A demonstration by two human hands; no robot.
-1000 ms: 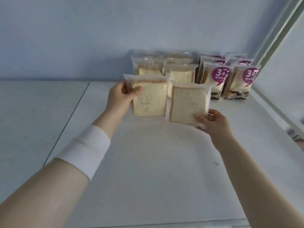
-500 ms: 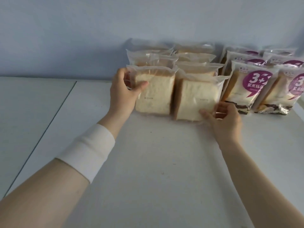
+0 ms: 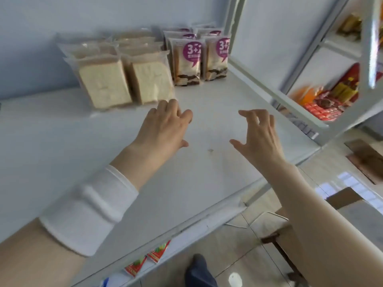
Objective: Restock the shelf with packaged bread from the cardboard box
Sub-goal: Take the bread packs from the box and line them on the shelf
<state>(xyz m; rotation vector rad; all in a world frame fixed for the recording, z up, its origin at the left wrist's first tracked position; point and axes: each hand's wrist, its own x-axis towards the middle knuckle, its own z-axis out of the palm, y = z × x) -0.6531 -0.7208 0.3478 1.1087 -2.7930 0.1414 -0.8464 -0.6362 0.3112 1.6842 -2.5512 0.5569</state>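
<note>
Now: my left hand (image 3: 163,125) and right hand (image 3: 259,135) both loosely spread, fingers half-curled, holding nothing. Bread packs (image 3: 105,83) stand just beyond left fingertips; cannot tell if touching. I judge them light, soft, crushable, with slippery film: grip side edges gently. White shelf (image 3: 186,183) smooth under fingers. Cardboard box (image 3: 342,199) on floor behind right wrist.

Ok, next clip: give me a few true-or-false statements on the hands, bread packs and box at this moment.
1. The left hand and the right hand hold nothing. True.
2. Plain bread packs and purple-label packs stand on the shelf. True.
3. The purple-label packs stand left of the plain bread packs. False: they stand to the right.
4. The cardboard box sits on the shelf. False: the cardboard box is lower, beyond the shelf's front edge.
</note>
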